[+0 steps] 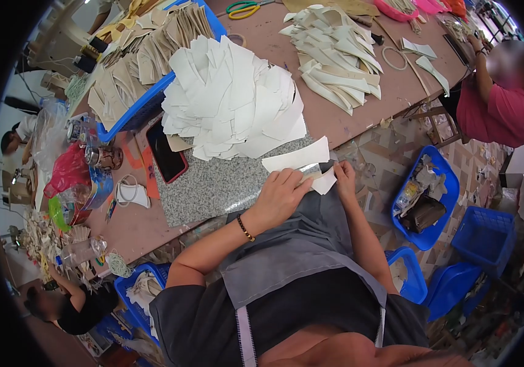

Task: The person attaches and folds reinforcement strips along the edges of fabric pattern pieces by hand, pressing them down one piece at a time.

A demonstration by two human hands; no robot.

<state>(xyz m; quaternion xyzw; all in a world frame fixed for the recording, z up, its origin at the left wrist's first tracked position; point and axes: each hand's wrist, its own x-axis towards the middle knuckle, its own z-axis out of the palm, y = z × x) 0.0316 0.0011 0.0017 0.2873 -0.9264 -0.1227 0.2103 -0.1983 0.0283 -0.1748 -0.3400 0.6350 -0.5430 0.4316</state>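
Observation:
At the near corner of a speckled stone slab point(204, 189), a white leather-like piece point(295, 155) lies in front of my hands. My left hand point(279, 197), with a beaded bracelet at the wrist, has its fingers closed at a smaller white part point(324, 182). I cannot tell if both white parts are one piece. Between them shows a shiny flat strip point(311, 168), its kind unclear. My right hand point(346, 181) pinches the right edge of the smaller part, near a dark spot. A large heap of white cut pieces point(231, 98) covers the slab's far side.
A blue crate point(136, 110) full of stacked pieces and a phone point(167, 153) are at left. More pale pieces point(338, 55) and scissors point(243, 8) lie farther back. Blue tubs point(427, 196) stand on the floor at right. A person in pink point(500, 110) sits at the far right.

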